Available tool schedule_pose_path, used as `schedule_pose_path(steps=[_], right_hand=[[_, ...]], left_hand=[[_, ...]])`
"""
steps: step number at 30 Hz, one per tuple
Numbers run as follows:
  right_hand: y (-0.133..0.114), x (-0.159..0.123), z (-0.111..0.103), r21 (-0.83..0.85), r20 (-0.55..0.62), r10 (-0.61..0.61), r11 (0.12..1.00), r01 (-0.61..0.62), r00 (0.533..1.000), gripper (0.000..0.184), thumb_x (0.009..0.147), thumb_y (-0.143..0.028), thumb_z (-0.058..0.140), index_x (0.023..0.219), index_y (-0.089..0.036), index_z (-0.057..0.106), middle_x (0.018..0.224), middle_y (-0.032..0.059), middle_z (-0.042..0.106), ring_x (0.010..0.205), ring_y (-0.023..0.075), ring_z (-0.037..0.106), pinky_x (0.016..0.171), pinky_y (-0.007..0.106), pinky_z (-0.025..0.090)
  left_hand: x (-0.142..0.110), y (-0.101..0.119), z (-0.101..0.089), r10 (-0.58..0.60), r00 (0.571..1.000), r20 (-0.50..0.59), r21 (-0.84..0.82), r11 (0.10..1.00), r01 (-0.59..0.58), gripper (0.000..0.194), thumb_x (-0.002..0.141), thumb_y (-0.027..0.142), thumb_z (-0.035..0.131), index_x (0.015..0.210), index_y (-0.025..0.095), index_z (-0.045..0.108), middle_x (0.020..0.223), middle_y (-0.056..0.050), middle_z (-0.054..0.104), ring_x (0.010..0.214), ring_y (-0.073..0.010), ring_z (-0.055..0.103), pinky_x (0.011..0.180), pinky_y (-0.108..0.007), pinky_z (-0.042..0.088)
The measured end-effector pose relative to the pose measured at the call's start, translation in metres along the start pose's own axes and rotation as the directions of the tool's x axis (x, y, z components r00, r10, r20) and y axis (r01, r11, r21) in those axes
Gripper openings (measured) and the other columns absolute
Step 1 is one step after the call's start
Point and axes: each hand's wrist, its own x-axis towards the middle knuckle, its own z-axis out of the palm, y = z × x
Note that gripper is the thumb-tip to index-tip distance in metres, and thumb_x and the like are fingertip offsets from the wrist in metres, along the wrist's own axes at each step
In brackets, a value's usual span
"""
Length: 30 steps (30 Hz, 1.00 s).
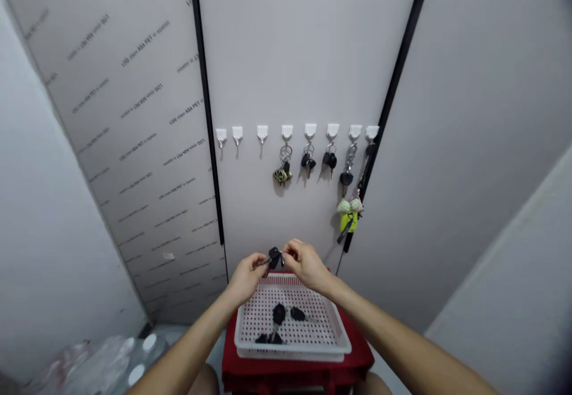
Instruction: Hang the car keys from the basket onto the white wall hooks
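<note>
Between my two hands, above the far rim of a white basket [292,352], is a bunch of black-headed keys [274,257]. My left hand [246,277] pinches the keys from the left. The fingers of my right hand [306,264] are closed at the bunch's right side, where a small metal ring shows. Inside the basket lie more black-headed keys [279,314], some near its front left corner. On the wall ahead, a row of white hooks [287,131] carries several key bunches [330,159]; the three hooks [238,134] at the left hold nothing.
The basket rests on a red stool [295,374] between my knees. A bunch with a yellow tag [348,222] hangs low at the right. Black strips [208,103] run down the wall. Bottles [149,344] in clear plastic stand on the floor at lower left.
</note>
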Motion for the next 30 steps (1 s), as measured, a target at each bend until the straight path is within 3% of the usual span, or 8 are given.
schedule_pose_path(steps=[3,7,11,17,23,27,30], right_hand=[[-0.014,0.025,-0.012,0.004,0.002,-0.003,1.000,0.003,1.000,0.011,0.063,-0.015,0.039,0.054,-0.014,0.046,0.046,-0.0033,0.044,0.044,0.0054,0.037,0.044,0.017,0.028],[-0.037,0.072,-0.029,0.051,-0.038,-0.009,0.999,0.011,0.999,0.009,0.060,-0.015,0.040,0.053,-0.014,0.045,0.044,-0.0034,0.045,0.042,0.0052,0.039,0.042,0.016,0.029],[-0.055,0.121,-0.042,0.155,-0.132,0.063,0.987,-0.042,0.989,0.008,0.061,-0.017,0.040,0.054,-0.014,0.044,0.043,-0.0028,0.047,0.040,0.0058,0.043,0.043,0.017,0.035],[-0.074,0.177,-0.056,0.277,-0.281,0.149,0.958,-0.069,0.948,0.010,0.063,-0.016,0.040,0.062,-0.012,0.049,0.049,0.0000,0.052,0.041,0.0068,0.048,0.044,0.018,0.040],[-0.071,0.207,-0.063,0.227,-0.403,0.209,0.966,-0.124,0.891,0.012,0.063,-0.016,0.042,0.065,-0.012,0.053,0.049,0.0017,0.053,0.045,0.0085,0.049,0.049,0.022,0.041],[-0.066,0.207,-0.059,0.199,-0.363,0.252,0.962,-0.189,0.897,0.012,0.063,-0.012,0.042,0.064,-0.011,0.054,0.044,0.0008,0.051,0.044,0.0089,0.049,0.051,0.023,0.041],[-0.064,0.196,-0.058,0.188,-0.350,0.232,0.967,-0.174,0.908,0.016,0.063,-0.011,0.040,0.072,-0.010,0.054,0.050,0.0014,0.054,0.046,0.0082,0.050,0.054,0.023,0.041]], left_hand=[[0.006,0.025,-0.011,0.238,0.952,-0.191,0.193,0.960,-0.201,0.023,0.062,0.018,0.044,0.085,0.015,0.045,0.084,-0.004,0.051,0.076,-0.0117,0.047,0.067,-0.025,0.036],[0.018,0.071,-0.023,0.494,0.855,-0.158,0.392,0.826,-0.405,0.025,0.063,0.017,0.043,0.088,0.018,0.045,0.093,-0.004,0.047,0.088,-0.0130,0.043,0.076,-0.027,0.034],[0.042,0.108,-0.036,0.553,0.807,-0.208,0.500,0.769,-0.398,0.027,0.061,0.012,0.043,0.087,0.016,0.046,0.095,-0.004,0.047,0.092,-0.0137,0.041,0.082,-0.029,0.030],[0.077,0.144,-0.060,0.651,0.707,-0.276,0.643,0.672,-0.367,0.030,0.061,0.013,0.044,0.092,0.015,0.045,0.098,-0.005,0.046,0.094,-0.0158,0.040,0.082,-0.029,0.031],[0.094,0.160,-0.064,0.636,0.741,-0.217,0.704,0.628,-0.332,0.038,0.061,0.011,0.044,0.098,0.011,0.042,0.103,-0.009,0.045,0.094,-0.0188,0.040,0.081,-0.032,0.032],[0.094,0.157,-0.061,0.588,0.788,-0.184,0.700,0.641,-0.315,0.036,0.061,0.013,0.045,0.096,0.011,0.044,0.099,-0.009,0.048,0.090,-0.0184,0.043,0.079,-0.032,0.033],[0.086,0.143,-0.058,0.562,0.809,-0.172,0.686,0.658,-0.312,0.038,0.061,0.013,0.044,0.099,0.010,0.043,0.102,-0.010,0.046,0.093,-0.0184,0.041,0.081,-0.031,0.032]])
